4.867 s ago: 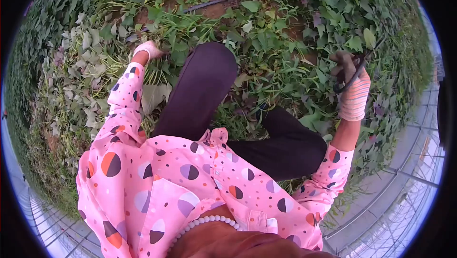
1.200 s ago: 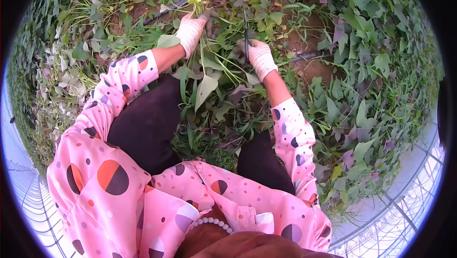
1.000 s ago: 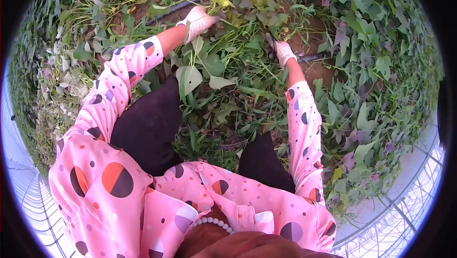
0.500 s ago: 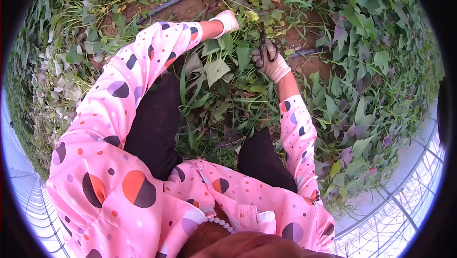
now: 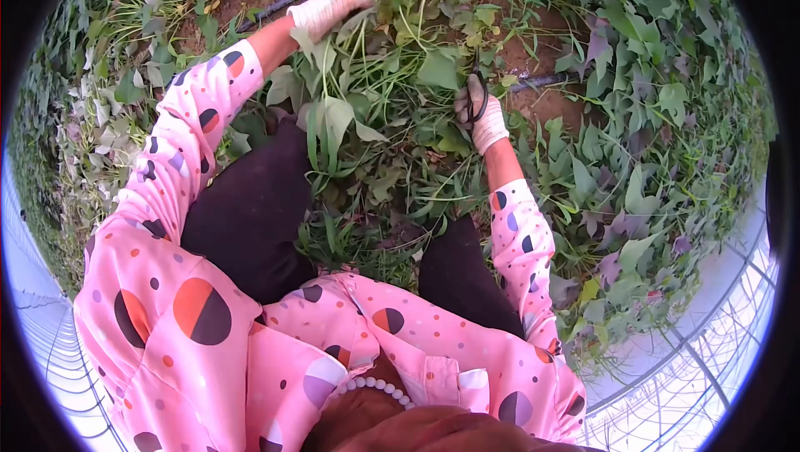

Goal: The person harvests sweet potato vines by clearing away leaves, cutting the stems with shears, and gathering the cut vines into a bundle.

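My left hand, in a pale glove, is closed around a leafy vine near the top of the view. Stems trail right and down from its fingers, and large leaves hang below the wrist. Black-handled scissors are in my right hand, also gloved. Their blades point away from me, into the foliage, and the tips are hard to make out. A broad green leaf lies just left of the scissors. My fingertips on the left are partly hidden by the vine.
Dense leafy vines cover the ground on both sides. A dark hose crosses bare soil to the right, and another length of hose shows at upper left. My dark-trousered knees bend close to the plants.
My left hand has moved left and slightly up, drawing the vine with it and lifting its leaves. The right hand with the scissors has shifted slightly down.
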Demonstrator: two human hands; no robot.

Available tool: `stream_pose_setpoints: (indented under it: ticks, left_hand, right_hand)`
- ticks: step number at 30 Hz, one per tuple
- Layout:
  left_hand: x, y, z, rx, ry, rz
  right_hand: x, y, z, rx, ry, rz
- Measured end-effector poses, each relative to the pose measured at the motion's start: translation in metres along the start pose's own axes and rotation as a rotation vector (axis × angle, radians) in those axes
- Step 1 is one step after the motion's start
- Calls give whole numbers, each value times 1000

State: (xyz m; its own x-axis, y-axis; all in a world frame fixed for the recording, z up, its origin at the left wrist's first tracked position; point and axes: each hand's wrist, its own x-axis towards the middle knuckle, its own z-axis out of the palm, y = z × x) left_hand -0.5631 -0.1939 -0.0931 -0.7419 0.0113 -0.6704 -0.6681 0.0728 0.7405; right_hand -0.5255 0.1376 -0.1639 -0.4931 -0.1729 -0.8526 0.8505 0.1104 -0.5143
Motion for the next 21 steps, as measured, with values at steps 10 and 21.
stream_pose_setpoints:
  ticks: [10,21]
  left_hand:
    - [-35,6,-162,492,503,655]
    - [1,-8,9,597,-177,717]
  right_hand:
    - [-10,5,-3,-29,-190,-51]
    - [-40,-8,17,-69,-68,-292]
